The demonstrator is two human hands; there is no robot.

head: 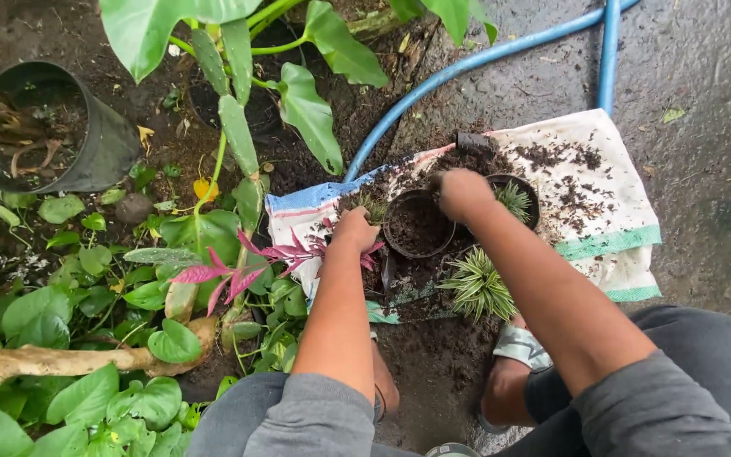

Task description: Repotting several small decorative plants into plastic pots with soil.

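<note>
A small black pot (417, 225) filled with dark soil sits on a white sack (602, 199) spread on the ground. My left hand (355, 229) is fisted just left of the pot's rim, next to a small green plantlet; whether it grips anything is hidden. My right hand (461, 193) is closed over the pot's right rim, fingers turned down into the soil. A second black pot (519, 201) holding a spiky green plant stands right behind that hand. Another spiky striped plant (478, 286) lies on the soil in front of the pots.
A blue hose (484, 59) curves across wet concrete at the top. A large black pot (52, 127) with dry roots stands top left. Broad green leaves and a pink-leaved plant (230, 272) fill the left. Loose soil covers the sack. My sandalled feet (513, 372) rest below.
</note>
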